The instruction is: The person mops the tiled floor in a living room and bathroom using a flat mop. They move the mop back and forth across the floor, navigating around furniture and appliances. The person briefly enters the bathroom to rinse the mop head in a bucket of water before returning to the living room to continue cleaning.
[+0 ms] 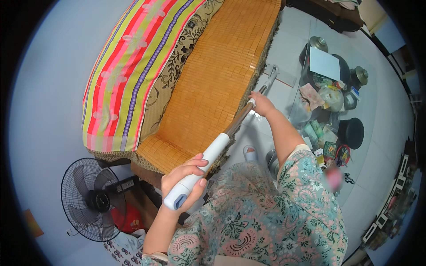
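A mop with a white grip, a metal pole and a flat head slants away from me over the tiled floor. Around the white grip, close to its end with the blue button, my left hand is closed. Farther down, my right hand is closed round the pole at a white collar. The mop head lies on the floor between the sofa and the glass table, and its detail is hard to make out.
On the left runs a sofa with a bamboo mat and a striped cloth. A cluttered glass table stands on the right, with stools showing there. A black fan is at lower left. One slippered foot shows below me.
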